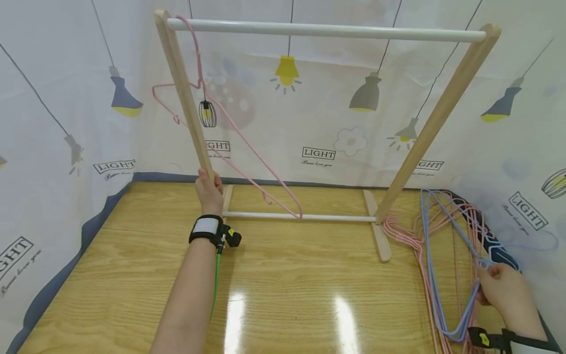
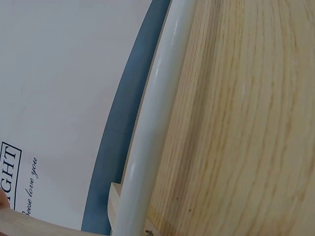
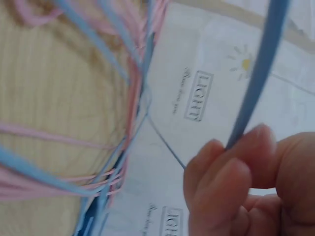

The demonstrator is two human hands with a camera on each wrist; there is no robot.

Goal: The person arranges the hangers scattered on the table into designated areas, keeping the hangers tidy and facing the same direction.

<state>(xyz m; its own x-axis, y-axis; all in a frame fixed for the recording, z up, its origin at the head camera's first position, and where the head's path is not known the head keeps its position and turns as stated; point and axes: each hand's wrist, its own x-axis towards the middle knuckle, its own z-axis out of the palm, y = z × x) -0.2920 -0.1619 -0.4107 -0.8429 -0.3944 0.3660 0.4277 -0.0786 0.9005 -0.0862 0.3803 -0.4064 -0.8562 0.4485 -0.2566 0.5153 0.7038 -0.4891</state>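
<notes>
A blue hanger is pinched in the fingers of the right hand at the outer side of the hanger pile, to the right of the rack; it is best drawn up slowly, with any hook or corner caught among its neighbours eased free rather than tugged, while the left upright, gripped low down by the left hand, should be held firm. The pinched hanger is seen to be slim, smooth and plain blue, though its full outline cannot be traced among the tangled blue and pink ones.
</notes>
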